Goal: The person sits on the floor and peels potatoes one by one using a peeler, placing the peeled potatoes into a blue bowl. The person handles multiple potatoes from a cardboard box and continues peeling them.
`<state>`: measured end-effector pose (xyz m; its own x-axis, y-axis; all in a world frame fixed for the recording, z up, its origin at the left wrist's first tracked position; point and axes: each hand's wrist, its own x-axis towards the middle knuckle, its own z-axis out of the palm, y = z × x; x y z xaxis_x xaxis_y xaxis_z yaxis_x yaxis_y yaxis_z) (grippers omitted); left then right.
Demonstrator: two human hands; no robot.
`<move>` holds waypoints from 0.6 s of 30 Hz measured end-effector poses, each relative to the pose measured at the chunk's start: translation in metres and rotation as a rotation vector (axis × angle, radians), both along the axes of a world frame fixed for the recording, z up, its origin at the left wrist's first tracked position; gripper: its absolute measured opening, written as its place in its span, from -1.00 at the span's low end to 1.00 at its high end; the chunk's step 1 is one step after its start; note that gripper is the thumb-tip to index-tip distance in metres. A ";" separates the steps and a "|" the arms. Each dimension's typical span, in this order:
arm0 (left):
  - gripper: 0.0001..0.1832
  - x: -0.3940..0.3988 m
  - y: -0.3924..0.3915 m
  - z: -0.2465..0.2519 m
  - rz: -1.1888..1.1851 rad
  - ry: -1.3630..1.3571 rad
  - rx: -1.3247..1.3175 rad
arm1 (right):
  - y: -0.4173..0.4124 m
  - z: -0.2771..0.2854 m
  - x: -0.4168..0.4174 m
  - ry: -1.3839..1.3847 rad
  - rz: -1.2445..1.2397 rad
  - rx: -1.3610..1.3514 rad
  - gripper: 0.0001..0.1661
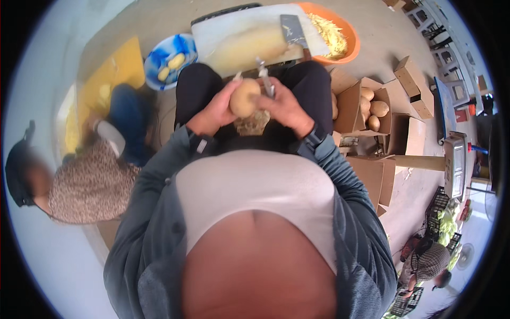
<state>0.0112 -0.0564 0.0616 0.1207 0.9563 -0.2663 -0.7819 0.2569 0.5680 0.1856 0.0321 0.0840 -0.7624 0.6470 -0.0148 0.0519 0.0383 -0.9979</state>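
My left hand holds a large unpeeled potato between my knees. In my right hand is a peeler, blurred, its end pointing away from me; the fingers of this hand also rest against the potato's right side. Below the potato, peelings lie in a container between my legs. Beyond my knees a wet white cutting board bears a cleaver. Peeled potatoes lie in a blue and white basin to the left of the board.
An orange basin of potato strips stands at the board's right. Cardboard boxes, one with unpeeled potatoes, are by my right knee, near a platform scale. A co-worker sits close at left; another person is far right, beside crates.
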 end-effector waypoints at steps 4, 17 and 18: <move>-0.47 -0.016 0.002 -0.010 0.079 -0.088 -0.004 | -0.008 0.045 0.012 -0.142 0.006 -0.065 -0.41; -0.47 -0.017 0.011 -0.033 0.104 -0.058 -0.079 | 0.002 -0.026 0.020 -0.086 -0.016 -0.075 -0.89; -0.47 -0.018 0.009 -0.032 0.104 -0.059 -0.095 | 0.001 -0.025 0.018 -0.075 -0.036 -0.080 -0.88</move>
